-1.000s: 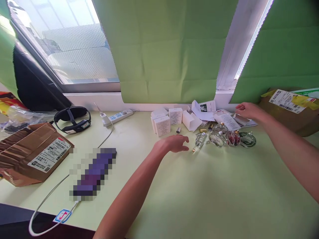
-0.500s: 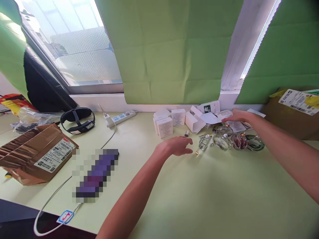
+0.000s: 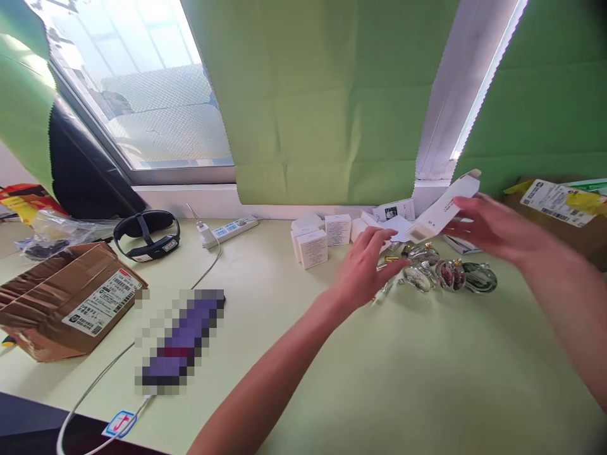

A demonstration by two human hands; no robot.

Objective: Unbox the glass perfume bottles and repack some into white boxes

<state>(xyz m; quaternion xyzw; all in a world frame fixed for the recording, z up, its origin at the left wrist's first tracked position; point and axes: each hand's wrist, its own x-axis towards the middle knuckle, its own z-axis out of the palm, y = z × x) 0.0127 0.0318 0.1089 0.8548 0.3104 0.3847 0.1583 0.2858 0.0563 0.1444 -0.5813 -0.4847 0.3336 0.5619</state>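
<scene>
My right hand [image 3: 493, 227] is closed on a long white carton [image 3: 443, 208], lifted and tilted above the table with its end flaps toward the left. My left hand [image 3: 363, 268] reaches toward the carton's lower end with its fingers apart, holding nothing. Beneath and right of the hands lie several glass bottles with gold-coloured necks, among them a reddish bottle [image 3: 449, 275] and a dark green-grey bottle [image 3: 480, 278]. A slim clear glass piece is partly hidden behind my left hand. Small white boxes [image 3: 313, 248] with printed text stand left of my left hand.
A torn brown cardboard box [image 3: 71, 303], a black head strap device [image 3: 148, 235] and a power strip [image 3: 232, 230] are on the left. A blurred-out phone [image 3: 183, 341] lies on a cable. Another cardboard box [image 3: 559, 212] stands at the right, against the green curtain [image 3: 540, 126].
My right hand has picked up the white carton from the pile and raised it. My left hand has moved right and up, toward the carton.
</scene>
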